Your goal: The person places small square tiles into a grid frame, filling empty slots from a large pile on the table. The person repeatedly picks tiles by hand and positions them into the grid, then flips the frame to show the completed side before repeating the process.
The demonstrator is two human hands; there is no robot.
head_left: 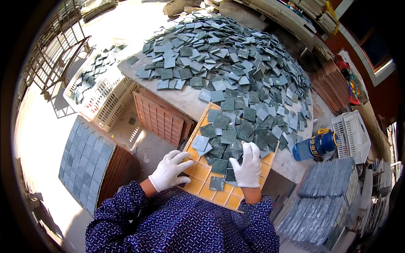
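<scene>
A yellow tray point(196, 172) divided into square cells lies at the front edge of the table, tilted slightly. Loose dark green and grey stone tiles point(219, 165) cover much of it, several lying over the cell ridges. My left hand point(170, 170), in a white glove, is at the tray's left edge with fingers and thumb apart and nothing in them. My right hand point(248, 166), gloved too, lies over the tiles on the tray's right half, its fingers stretched out and its thumb apart. Whether its fingertips touch a tile is hard to make out.
A big tile heap point(236, 55) spreads over the table point(147, 78). At left stand a tile-topped stack point(86, 158), brown grid trays point(160, 118) and a white crate point(112, 103). At right are a blue bottle point(314, 145), another white crate point(352, 135) and wrapped tile stacks point(320, 202).
</scene>
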